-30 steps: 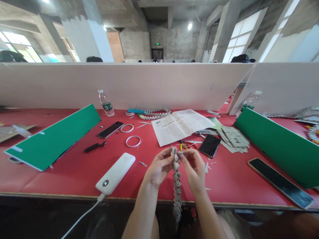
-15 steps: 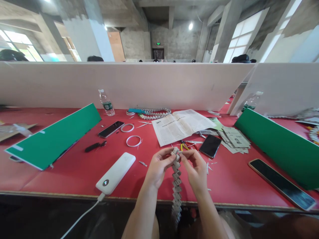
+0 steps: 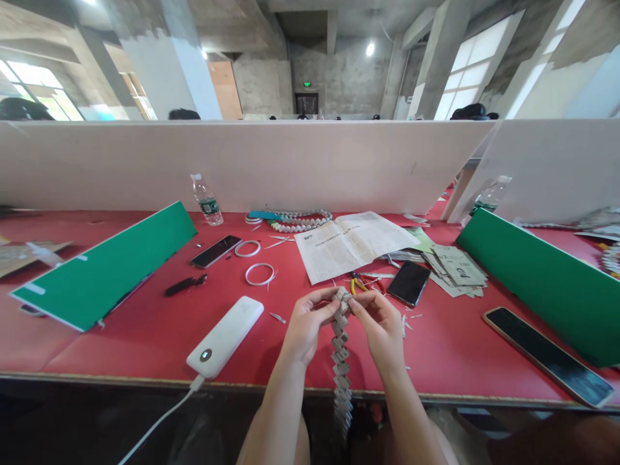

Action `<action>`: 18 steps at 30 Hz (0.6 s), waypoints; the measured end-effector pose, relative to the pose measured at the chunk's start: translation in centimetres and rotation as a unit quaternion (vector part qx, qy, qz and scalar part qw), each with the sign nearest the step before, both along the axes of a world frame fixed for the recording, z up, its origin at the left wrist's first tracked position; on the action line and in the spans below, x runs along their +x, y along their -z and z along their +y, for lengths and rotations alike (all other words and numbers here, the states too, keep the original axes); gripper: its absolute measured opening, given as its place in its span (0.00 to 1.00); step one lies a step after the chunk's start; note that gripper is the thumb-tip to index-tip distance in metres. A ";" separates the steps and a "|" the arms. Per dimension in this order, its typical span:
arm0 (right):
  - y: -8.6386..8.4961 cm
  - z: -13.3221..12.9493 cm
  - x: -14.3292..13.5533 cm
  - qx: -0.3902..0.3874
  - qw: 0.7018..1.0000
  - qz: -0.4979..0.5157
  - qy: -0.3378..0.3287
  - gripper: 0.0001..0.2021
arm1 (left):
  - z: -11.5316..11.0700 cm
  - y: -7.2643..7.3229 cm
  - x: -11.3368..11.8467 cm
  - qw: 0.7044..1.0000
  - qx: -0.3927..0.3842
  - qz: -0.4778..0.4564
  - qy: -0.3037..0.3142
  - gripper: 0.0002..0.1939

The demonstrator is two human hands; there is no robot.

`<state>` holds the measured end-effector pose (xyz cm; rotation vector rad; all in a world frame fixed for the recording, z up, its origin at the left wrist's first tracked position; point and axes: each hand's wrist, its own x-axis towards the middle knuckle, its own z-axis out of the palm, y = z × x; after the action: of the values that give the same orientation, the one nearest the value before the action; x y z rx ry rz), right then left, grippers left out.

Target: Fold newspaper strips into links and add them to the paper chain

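Note:
A zigzag chain of folded paper (image 3: 341, 368) hangs down past the table's front edge, its top end between my two hands. My left hand (image 3: 310, 323) pinches that top end from the left, thumb against the folds. From the right, my right hand (image 3: 380, 323) has thumb and forefinger closed on the same end. Just beyond the fingers lie pliers with yellow and red handles (image 3: 359, 285). A spread newspaper sheet (image 3: 351, 242) is behind them.
Left of my hands are a white power bank (image 3: 225, 337), white rings (image 3: 260, 274), a phone (image 3: 216, 251) and a black-handled tool (image 3: 185, 285). Right are two phones (image 3: 409, 283), cut papers (image 3: 460, 268) and a green board (image 3: 537, 284). A bottle (image 3: 207, 201) stands behind.
The hanging part of the chain has swung slightly left. My right fingertips have shifted a little at the chain's top end; my left hand is nearly unmoved.

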<state>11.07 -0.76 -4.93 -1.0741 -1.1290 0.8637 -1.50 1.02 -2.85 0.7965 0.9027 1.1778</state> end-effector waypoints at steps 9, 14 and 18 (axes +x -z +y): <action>0.0 -0.1 -0.5 0.009 1.000 0.013 0.025 0.05 | 0.0 -0.1 0.1 1.000 -0.009 -0.003 -0.004 0.13; -0.3 -0.2 -0.7 0.008 0.999 -0.001 0.053 0.05 | 0.1 0.2 0.3 1.000 0.008 0.009 -0.008 0.14; -0.5 -0.1 -0.5 -0.002 0.998 -0.024 0.059 0.06 | 0.0 0.5 0.5 0.996 0.057 0.069 -0.028 0.14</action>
<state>10.59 -0.88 -4.45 -1.1578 -1.0928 0.7508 -0.97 0.99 -3.40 0.9597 0.9837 1.2441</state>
